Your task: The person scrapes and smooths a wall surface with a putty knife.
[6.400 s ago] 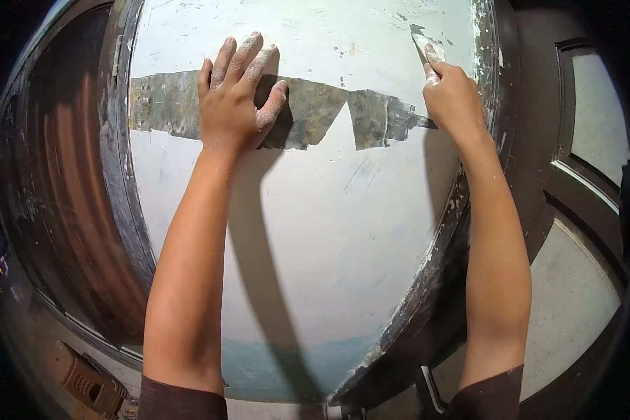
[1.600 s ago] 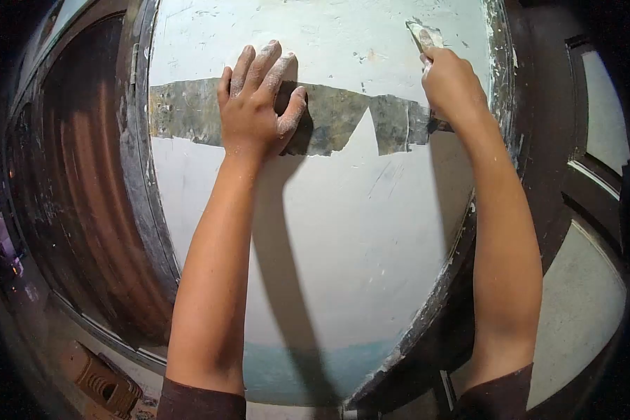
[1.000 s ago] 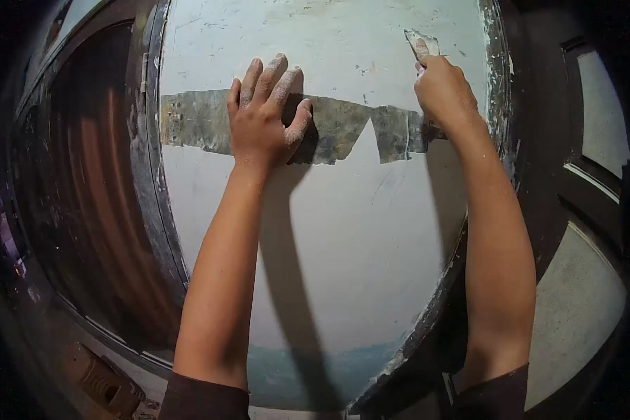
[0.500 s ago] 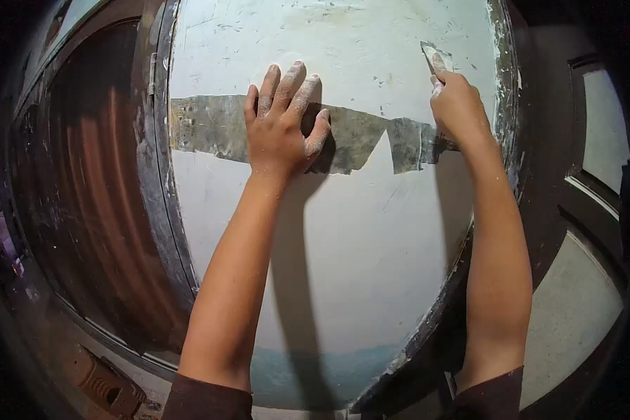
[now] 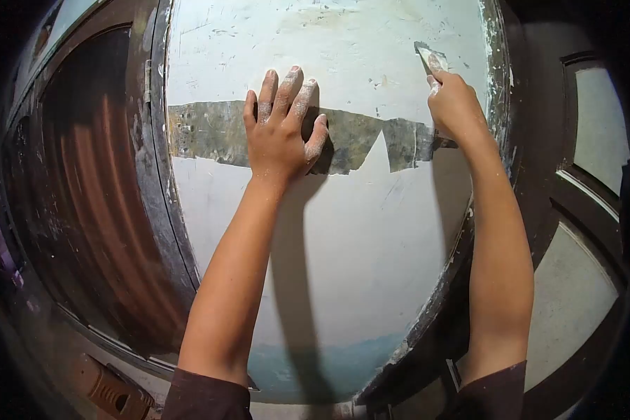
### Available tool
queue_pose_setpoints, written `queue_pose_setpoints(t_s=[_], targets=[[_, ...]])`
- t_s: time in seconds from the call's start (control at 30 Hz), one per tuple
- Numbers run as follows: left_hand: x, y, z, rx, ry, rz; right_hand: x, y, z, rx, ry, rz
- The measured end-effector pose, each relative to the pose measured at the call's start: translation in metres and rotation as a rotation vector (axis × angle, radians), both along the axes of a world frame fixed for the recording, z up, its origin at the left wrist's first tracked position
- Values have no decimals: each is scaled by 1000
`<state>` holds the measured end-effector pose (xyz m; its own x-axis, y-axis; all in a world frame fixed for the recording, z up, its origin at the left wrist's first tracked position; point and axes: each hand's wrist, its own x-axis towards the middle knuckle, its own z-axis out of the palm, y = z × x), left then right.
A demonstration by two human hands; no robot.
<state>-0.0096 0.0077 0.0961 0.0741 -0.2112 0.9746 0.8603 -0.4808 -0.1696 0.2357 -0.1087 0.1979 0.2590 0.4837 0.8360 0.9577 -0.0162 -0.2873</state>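
My left hand (image 5: 281,133) lies against the wall (image 5: 371,245) with its fingers spread and dusted white. It covers part of a dark bare strip (image 5: 213,131) that crosses between the pale layers. In my right hand (image 5: 458,105) is a putty knife (image 5: 432,59), its blade up on the pale upper surface with white material on it. My thumb and fingers wrap round its handle, which is mostly hidden. A pale pointed piece (image 5: 376,155) cuts up into the strip between my two hands.
A dark frame with a reddish-brown curtain (image 5: 94,182) is at the left. Dark panelled woodwork (image 5: 560,203) stands at the right. Low at the left sits a brown plastic object (image 5: 112,388). Rough painted edging (image 5: 434,301) borders the wall.
The view has shifted slightly, so the wall and frames sit a little further left. My left hand stays on the wall; my right hand still holds the putty knife near the same spot.
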Motion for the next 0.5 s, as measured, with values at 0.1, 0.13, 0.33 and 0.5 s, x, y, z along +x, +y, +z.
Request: queue_pose_setpoints(t_s=[0.1,0.13,0.33,0.5], targets=[[2,-1,0,-10,-8,1,-2,1,5,35,19,8],[1,0,0,-4,-5,-1,-4,-1,8,-10,17,29],[1,1,-2,4,4,-16,1,-2,2,21,16,-30],[0,1,-1,-11,16,-3,7,-1,9,20,-5,3]])
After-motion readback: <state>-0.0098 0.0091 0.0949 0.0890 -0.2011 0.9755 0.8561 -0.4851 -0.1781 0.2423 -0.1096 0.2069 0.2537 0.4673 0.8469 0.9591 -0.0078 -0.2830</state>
